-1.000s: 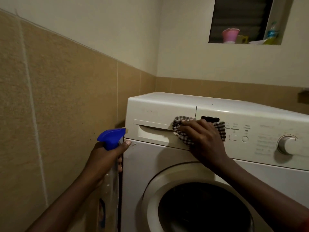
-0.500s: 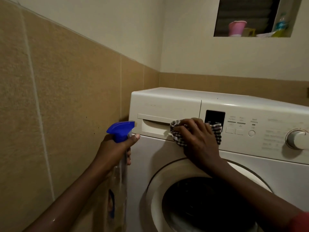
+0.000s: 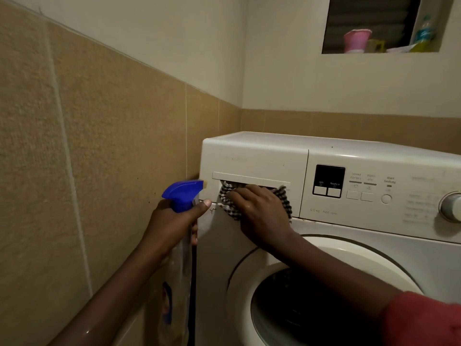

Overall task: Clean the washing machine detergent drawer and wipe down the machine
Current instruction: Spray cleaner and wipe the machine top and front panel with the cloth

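A white front-loading washing machine [image 3: 374,226] stands in the corner, with its detergent drawer [image 3: 254,161] closed at the upper left of the front panel. My right hand [image 3: 259,208] presses a black-and-white checked cloth [image 3: 284,198] into the drawer's handle recess, fingers spread over it. My left hand [image 3: 172,221] grips a clear spray bottle with a blue trigger head [image 3: 183,193], held upright just left of the machine's edge, thumb touching the panel's corner.
A tan tiled wall [image 3: 87,171] runs close along the left. The control panel has a dark display [image 3: 329,181], buttons and a round dial [image 3: 451,206]. The round door [image 3: 324,295] sits below. A high wall niche [image 3: 381,26] holds a pink cup and bottles.
My right hand has slid the cloth leftward from near the display to the drawer's handle recess. The left hand and spray bottle stay beside the machine's left edge.
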Available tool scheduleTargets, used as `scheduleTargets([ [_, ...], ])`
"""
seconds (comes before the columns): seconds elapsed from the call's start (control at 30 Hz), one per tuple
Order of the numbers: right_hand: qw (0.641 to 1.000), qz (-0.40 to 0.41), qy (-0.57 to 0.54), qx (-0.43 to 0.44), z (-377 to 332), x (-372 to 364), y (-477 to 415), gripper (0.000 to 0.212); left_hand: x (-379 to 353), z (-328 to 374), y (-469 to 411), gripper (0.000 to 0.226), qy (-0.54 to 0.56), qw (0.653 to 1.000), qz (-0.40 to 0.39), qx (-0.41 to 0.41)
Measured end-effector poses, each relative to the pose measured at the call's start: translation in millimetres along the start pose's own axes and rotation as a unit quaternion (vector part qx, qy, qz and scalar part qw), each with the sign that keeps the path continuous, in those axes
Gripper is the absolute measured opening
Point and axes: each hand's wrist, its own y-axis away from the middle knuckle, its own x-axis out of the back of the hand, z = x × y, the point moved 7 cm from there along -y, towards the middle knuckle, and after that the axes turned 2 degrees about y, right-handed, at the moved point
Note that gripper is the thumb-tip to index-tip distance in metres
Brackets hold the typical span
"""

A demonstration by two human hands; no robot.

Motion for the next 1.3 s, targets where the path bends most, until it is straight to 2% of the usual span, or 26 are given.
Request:
scheduleTargets([
  [0.13, 0.999, -0.028, 0.017, -0.003, -14.9, -1.9, -16.9, 0.036, 3.7, -1.4, 3.1, 0.025, -0.003, 1.0, 0.008, 0.005],
  [0.23, 1.0, -0.017, -0.002, 0.008, -21.9, 2.7, -25.9, 0.035, 5.8, -1.2, 3.2, 0.028, 0.001, 1.0, 0.015, 0.013],
  [0.33, 0.999, 0.028, 0.017, 0.03, -7.2, 23.4, -26.3, 0.033, 8.4, 0.2, 0.9, 0.031, 0.017, 1.0, 0.018, 0.014],
  [0.43, 0.992, 0.117, 0.031, -0.04, 26.3, 53.2, -46.0, 0.033, 7.4, -1.4, -0.6, 0.031, 0.019, 0.999, 0.024, 0.016],
  [0.5, 0.987, 0.138, 0.039, -0.075, 39.2, 61.3, -62.0, 0.035, 6.6, -3.2, -1.0, 0.03, 0.018, 0.999, 0.025, 0.012],
  [0.57, 0.987, 0.144, 0.031, -0.07, 33.1, 56.4, -68.6, 0.033, 7.4, -4.2, -1.1, 0.031, 0.007, 1.0, 0.024, 0.013],
  [0.67, 0.996, 0.078, 0.027, 0.044, -4.8, 23.2, -61.9, 0.034, 8.7, -6.8, -0.5, 0.034, 0.009, 0.999, 0.032, 0.028],
  [0.73, 0.994, 0.058, 0.031, 0.081, -12.8, 13.1, -65.0, 0.036, 7.2, -4.5, -0.2, 0.033, 0.015, 0.999, 0.025, 0.028],
  [0.83, 0.994, 0.091, 0.033, 0.049, -7.7, 19.5, -97.4, 0.031, 10.7, -4.5, -0.5, 0.034, 0.012, 0.999, 0.027, 0.028],
  [0.97, 0.996, 0.085, 0.033, -0.015, -15.8, 16.7, -128.0, 0.026, 19.1, -8.1, 4.4, 0.033, 0.013, 0.998, 0.04, 0.038],
  [1.1, 0.998, 0.007, 0.023, 0.06, -42.9, -2.6, -106.1, 0.031, 25.7, -3.0, 4.6, 0.033, 0.016, 0.998, 0.05, 0.04],
  [1.2, 0.995, 0.068, 0.033, 0.062, -23.0, 11.0, -88.0, 0.031, 21.2, -5.5, 6.2, 0.034, 0.019, 0.998, 0.039, 0.05],
  [1.3, 0.989, 0.141, 0.04, -0.037, 27.1, 48.8, -80.7, 0.034, 18.8, -7.6, 4.2, 0.035, 0.022, 0.998, 0.016, 0.048],
])
